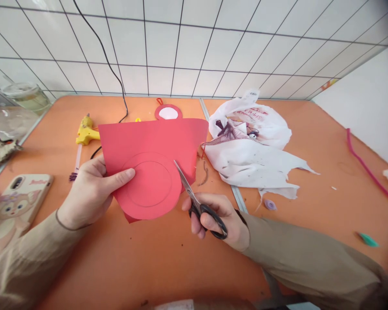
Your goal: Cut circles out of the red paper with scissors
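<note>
My left hand [95, 187] pinches the left side of a sheet of red paper [155, 140], thumb on top. Two circles, one inside the other, are drawn on it, and the lower edge is cut round along the outer line. In my right hand [220, 217] is a pair of scissors [194, 198] with black handles. Their blades point up and left at the right side of the drawn circles, looking nearly closed there. Behind the sheet lies a red ring with a white centre [168, 113] and a small red loop on top.
A yellow glue gun [86, 131] and a phone [21, 202] lie on the left. To the right is a white plastic bag [252, 159], with a purple roll [270, 205], a pink strip [368, 165] and a green piece [368, 239] farther out. A tiled wall [168, 47] bounds the orange table [168, 262].
</note>
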Demonstrator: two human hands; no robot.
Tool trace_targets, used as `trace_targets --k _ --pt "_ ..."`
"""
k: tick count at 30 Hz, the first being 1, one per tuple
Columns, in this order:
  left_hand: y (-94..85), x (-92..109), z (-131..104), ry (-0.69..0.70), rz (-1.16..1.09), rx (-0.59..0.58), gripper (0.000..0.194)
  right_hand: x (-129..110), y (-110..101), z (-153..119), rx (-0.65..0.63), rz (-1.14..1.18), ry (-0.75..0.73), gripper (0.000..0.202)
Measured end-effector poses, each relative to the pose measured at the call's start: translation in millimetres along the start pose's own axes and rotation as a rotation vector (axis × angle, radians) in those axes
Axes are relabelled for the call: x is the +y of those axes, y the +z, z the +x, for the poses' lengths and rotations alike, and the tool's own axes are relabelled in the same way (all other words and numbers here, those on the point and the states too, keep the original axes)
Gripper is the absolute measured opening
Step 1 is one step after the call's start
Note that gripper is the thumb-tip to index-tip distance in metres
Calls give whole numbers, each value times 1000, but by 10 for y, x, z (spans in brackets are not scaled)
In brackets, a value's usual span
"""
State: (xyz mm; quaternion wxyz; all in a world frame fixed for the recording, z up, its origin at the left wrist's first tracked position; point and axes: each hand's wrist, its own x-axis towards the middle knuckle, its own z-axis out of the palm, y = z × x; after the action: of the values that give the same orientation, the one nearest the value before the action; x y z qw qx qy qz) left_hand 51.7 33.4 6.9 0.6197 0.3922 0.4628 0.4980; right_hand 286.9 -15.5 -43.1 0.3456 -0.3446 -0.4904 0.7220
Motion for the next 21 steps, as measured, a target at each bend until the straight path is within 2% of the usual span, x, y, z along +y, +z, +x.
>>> trace_targets --k 10,21 --pt "-7 -6 6 -44 -33 0 25 -23 24 -2 10 -11 -2 45" --pt "12 -115 -35 -339 -156 -74 20 -1 37 8 54 -41 -43 44"
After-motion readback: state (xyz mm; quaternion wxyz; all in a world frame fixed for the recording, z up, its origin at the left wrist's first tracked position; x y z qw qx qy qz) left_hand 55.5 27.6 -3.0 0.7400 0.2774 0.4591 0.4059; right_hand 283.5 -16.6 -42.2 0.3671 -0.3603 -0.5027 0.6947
